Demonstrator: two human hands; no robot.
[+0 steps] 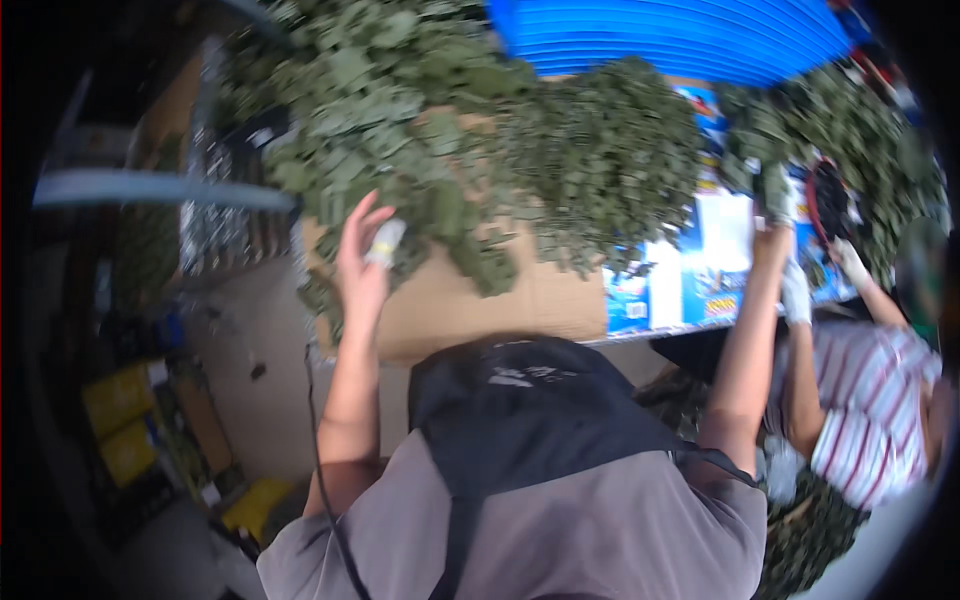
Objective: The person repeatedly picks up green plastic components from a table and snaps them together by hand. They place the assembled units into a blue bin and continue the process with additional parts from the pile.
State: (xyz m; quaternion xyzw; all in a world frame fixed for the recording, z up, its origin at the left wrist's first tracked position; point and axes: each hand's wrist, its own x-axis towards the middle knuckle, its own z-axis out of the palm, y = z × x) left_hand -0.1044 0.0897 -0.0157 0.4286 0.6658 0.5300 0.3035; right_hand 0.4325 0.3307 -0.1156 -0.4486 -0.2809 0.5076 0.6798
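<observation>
My left hand [365, 258] is raised over the table's front left part, fingers spread and holding nothing. A white and yellowish wrap covers its thumb. Just beyond it lies a large heap of green lobed leaves [375, 130]. My right arm reaches far to the right, where my right hand [772, 238] is closed round the lower end of a bunch of green leaves [768, 185]; blur softens its fingers. Between my hands, a dense pile of leafy twigs [610, 150] spreads over the cardboard [480, 310].
A co-worker in a striped shirt [870, 390] stands at my right, one gloved hand [796, 293] close to my right hand. A dark oval thing with a red rim [828, 200] is near their other hand. Blue ribbed plastic [670, 35] lies at the back. Yellow packages [120, 400] are at lower left.
</observation>
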